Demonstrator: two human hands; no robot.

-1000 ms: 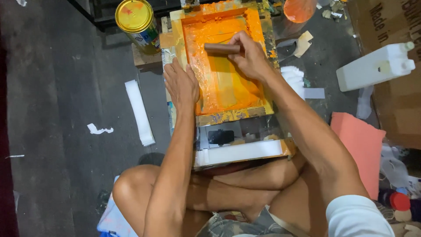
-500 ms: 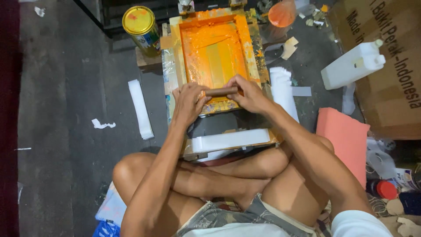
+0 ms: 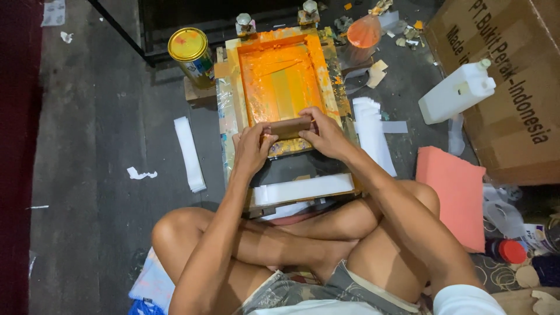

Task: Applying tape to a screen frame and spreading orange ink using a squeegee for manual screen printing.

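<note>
The person sits cross-legged on the floor (image 3: 99, 146), both forearms stretched forward over the knees. The left hand (image 3: 254, 150) and the right hand (image 3: 326, 133) each close their fingers round one end of a single brown squeegee (image 3: 289, 127), held level across the near edge of one orange-stained printing frame (image 3: 284, 87). The squeegee rests on the frame's inked mesh, just ahead of a white strip (image 3: 303, 189) lying at the frame's front. Around them lie one gold-lidded can (image 3: 191, 53), one white jug (image 3: 456, 93), one pink foam pad (image 3: 452, 192) and one cardboard box (image 3: 513, 87).
</note>
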